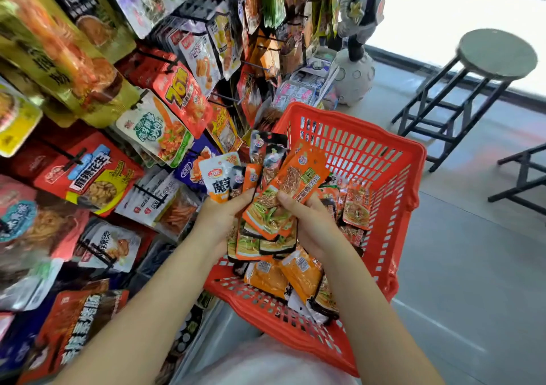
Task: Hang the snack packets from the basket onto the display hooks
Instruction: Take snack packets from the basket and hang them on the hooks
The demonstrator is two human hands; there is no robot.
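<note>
A red plastic basket (384,160) sits in front of me, with several orange snack packets (298,272) lying in it. My left hand (220,216) grips a fanned bunch of small packets (224,177), white and orange ones. My right hand (310,222) pinches an orange packet (298,175) at the top of a stack held between both hands above the basket. The display rack (141,136) with black hooks (74,157) fills the left side, full of hanging packets.
A round-topped stool (496,53) with black legs stands at the right rear on the grey floor. Another black frame (523,175) shows at the right edge. A white moon-like figure base (353,77) stands behind the basket.
</note>
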